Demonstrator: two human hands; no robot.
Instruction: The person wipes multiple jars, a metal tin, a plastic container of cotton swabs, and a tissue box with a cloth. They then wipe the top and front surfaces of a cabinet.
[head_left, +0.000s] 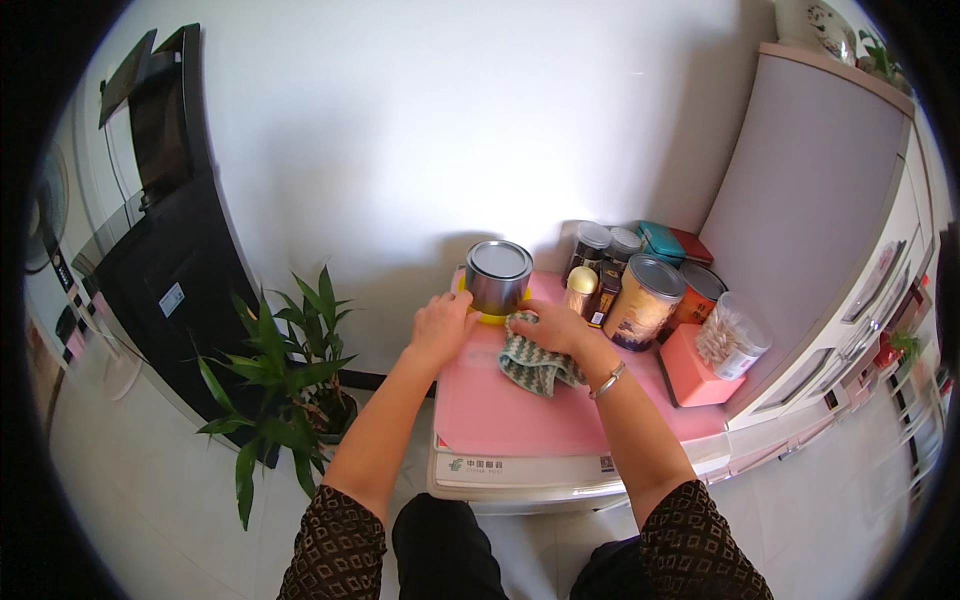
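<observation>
A silver metal can (496, 289) with a grey lid stands upright at the back of the pink-covered cabinet top. Around its foot shows a yellow round base (491, 319), perhaps a dish or tray. My left hand (441, 327) grips the left edge of that base, its fingertips close to the can. In my right hand (553, 327) is a green and white zigzag-patterned cloth (534, 364), bunched under the palm and hanging onto the pink cover (517, 420). My right fingertips reach the right side of the yellow base. The can hides most of the base.
Right of my hands stand a toothpick holder (580, 289), a dark small box (603, 296), a beige canister (645, 300), several other tins, and a clear tub of cotton swabs (729, 337) on a coral box (697, 367). A potted plant (300, 375) flanks the cabinet's left side; a tall cabinet (817, 165) bounds the right.
</observation>
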